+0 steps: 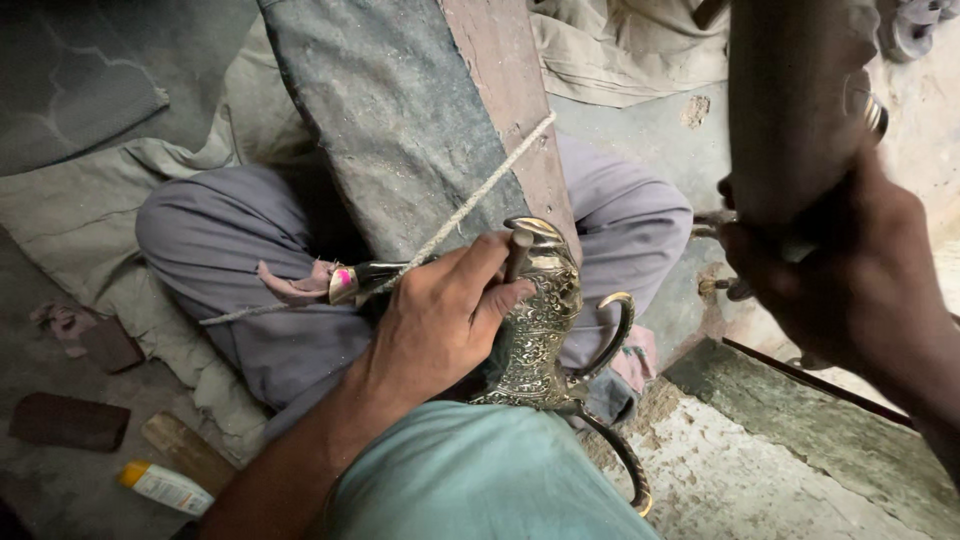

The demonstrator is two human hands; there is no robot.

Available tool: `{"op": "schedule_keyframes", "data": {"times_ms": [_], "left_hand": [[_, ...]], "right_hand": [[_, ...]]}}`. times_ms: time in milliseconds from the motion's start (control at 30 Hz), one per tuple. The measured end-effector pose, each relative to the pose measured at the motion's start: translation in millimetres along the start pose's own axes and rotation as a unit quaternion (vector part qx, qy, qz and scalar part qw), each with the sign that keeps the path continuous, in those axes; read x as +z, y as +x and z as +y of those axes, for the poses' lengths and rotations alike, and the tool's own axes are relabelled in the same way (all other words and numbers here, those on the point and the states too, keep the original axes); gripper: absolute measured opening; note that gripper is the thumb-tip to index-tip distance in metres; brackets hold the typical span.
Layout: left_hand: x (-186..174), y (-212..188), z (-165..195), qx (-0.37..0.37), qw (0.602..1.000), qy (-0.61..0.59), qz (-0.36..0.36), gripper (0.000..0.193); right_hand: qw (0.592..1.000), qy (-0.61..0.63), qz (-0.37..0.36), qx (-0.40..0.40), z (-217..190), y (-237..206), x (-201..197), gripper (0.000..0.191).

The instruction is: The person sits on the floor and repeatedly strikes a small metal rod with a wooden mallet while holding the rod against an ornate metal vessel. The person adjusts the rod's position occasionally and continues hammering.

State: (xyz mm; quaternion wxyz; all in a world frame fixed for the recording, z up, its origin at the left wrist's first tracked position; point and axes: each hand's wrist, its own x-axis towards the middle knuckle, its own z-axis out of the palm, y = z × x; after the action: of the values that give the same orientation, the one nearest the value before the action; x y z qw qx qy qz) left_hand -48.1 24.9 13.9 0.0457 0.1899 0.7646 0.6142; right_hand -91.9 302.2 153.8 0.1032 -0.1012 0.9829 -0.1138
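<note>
The scene is dim and muted, lit softly from the right, where the pale floor (pixel 930 120) looks washed out. The engraved brass jug (pixel 540 320) catches small glints. The right hand (pixel 850 270) is dark, blurred and out of focus; the left hand (pixel 440 320) is sharp. Corners fall into shadow.

A single package shows: a small tube (pixel 165 486) with a white body and a yellow-orange cap end, lying on its side on the grey floor at the lower left. It rests just beside a flat wooden block (pixel 187 452), below and slightly left of it, with the cap pointing away to the left. Its label is a pale band whose print is too small to make out.
</note>
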Motion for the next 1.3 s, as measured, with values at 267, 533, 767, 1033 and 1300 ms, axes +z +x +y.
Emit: {"op": "schedule_keyframes", "data": {"times_ms": [267, 533, 767, 1033, 1300], "left_hand": [[-12.3, 10.2, -3.1, -0.025, 0.999, 0.012, -0.027, 0.034], [-18.2, 6.4, -0.4, -0.028, 0.999, 0.011, -0.033, 0.035], [-23.2, 3.0, -2.4, -0.017, 0.999, 0.018, -0.034, 0.034], [-30.5, 12.0, -5.8, -0.027, 0.998, 0.011, -0.053, 0.032], [-31.2, 13.3, -6.0, -0.028, 0.998, -0.012, -0.057, 0.033]], "right_hand": [[0.985, 0.107, -0.022, 0.136, 4.2, 5.6, 11.9, 0.043], [0.983, -0.172, -0.025, -0.058, 3.3, 5.6, 17.2, 0.039], [1.000, 0.005, -0.014, -0.010, -8.4, 5.2, 18.7, 0.040], [0.998, -0.048, 0.027, -0.036, -13.6, 11.3, 24.0, 0.038], [0.976, -0.183, 0.064, -0.103, -19.5, 13.7, 23.4, 0.031]]}}
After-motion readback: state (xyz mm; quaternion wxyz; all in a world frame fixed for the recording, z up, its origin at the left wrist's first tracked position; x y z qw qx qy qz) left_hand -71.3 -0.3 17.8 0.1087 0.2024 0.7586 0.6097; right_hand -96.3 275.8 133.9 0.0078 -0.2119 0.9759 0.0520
